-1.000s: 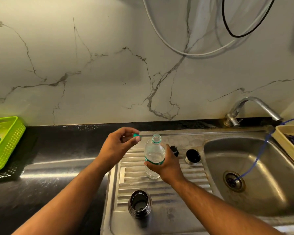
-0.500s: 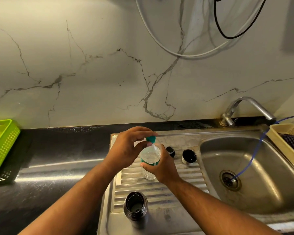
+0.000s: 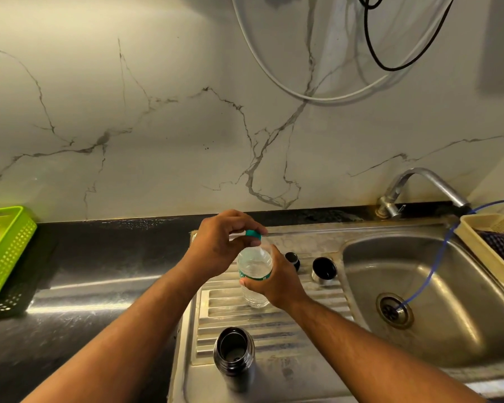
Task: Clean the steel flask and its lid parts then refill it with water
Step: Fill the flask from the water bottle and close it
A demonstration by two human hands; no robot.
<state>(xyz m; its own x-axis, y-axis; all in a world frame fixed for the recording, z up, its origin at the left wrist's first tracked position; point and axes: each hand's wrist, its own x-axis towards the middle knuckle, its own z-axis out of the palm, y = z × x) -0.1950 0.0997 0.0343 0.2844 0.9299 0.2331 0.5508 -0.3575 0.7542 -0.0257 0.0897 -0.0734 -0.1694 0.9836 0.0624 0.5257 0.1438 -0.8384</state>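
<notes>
Left hand (image 3: 216, 248) pinches the small teal plastic cap (image 3: 253, 234) atop the clear plastic water bottle (image 3: 255, 267), which the right hand (image 3: 278, 282) grips; squeezing could spill water.

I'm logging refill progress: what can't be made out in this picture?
Head view:
- Whether the cap is seated on the bottle: left hand covers the neck.
- Water level in the flask: interior too dark.
- Small lid part: half hidden behind the right hand.
- Green basket contents: cut by the left edge.
</notes>
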